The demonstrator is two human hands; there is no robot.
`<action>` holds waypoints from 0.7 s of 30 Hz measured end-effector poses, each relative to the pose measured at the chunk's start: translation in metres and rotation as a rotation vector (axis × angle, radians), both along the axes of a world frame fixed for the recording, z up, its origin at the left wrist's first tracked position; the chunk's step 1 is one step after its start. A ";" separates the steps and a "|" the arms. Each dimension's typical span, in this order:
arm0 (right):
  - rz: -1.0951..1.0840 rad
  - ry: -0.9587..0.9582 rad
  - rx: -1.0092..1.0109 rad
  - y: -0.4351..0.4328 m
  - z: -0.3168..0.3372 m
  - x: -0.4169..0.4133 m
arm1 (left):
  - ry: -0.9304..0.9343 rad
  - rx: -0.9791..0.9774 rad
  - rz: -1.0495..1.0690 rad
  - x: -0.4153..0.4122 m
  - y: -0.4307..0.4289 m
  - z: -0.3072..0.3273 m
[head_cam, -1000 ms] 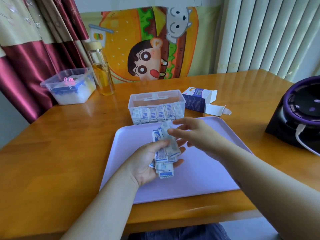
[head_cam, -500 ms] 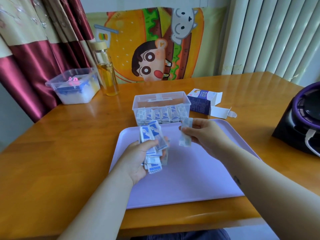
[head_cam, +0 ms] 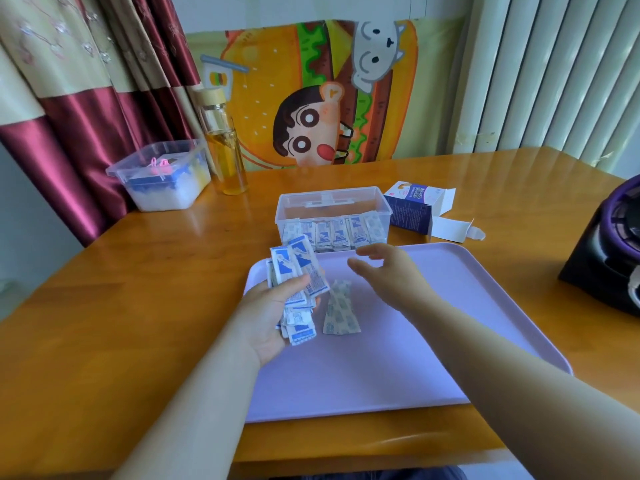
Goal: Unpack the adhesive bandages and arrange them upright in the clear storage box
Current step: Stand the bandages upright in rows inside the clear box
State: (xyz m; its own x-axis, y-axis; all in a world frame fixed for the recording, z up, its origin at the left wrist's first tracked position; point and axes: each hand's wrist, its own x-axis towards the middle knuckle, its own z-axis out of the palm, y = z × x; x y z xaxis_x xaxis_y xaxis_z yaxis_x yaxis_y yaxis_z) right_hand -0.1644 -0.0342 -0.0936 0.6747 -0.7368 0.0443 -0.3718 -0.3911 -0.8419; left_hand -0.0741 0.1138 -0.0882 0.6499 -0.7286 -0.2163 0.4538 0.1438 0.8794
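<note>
Head: left grip (head_cam: 273, 317) clutching fanned bandages (head_cam: 298, 275) over tray (head_cam: 433, 341) edge. Right grip (head_cam: 391, 271) wide, empty, hovering near box (head_cam: 282, 213), front row already upright inside. One strip (head_cam: 339, 310) loose on tray. Feather-light, floppy, slick wrappers; likely best pinched at short end.

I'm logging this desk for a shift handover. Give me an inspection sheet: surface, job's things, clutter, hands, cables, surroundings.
Surface: wooden table with a lavender tray at its near edge.
Job's things: clear storage box behind the tray, a row of bandages upright along its front wall; loose bandages flat on the tray; opened carton right of the box.
Clutter: lidded plastic box, glass bottle of amber liquid, black and purple appliance.
Hands: left hand grips a stack of bandages; right hand open and empty above the tray.
Cables: white cable at the appliance.
Surroundings: curtain, cartoon burger hanging, vertical slats.
</note>
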 end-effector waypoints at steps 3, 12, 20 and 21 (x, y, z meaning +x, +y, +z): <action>0.159 -0.128 0.250 0.005 0.011 -0.006 | -0.029 0.085 -0.143 -0.012 -0.002 -0.001; 0.102 -0.196 0.429 -0.021 0.001 -0.031 | 0.292 0.034 -0.184 -0.041 -0.031 0.002; 0.131 -0.291 0.634 -0.036 0.004 -0.057 | 0.031 0.146 -0.187 -0.055 -0.052 -0.006; 0.142 -0.293 0.669 -0.037 0.004 -0.059 | 0.001 0.168 -0.181 -0.056 -0.054 -0.007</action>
State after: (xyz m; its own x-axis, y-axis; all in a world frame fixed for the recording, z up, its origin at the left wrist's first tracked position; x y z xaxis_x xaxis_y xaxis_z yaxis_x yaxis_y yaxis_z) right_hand -0.2230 -0.0712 -0.0899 0.7951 -0.5758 -0.1906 -0.0796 0.2125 -0.9739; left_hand -0.1306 0.0598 -0.0948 0.5116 -0.7870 -0.3449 0.4601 -0.0880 0.8835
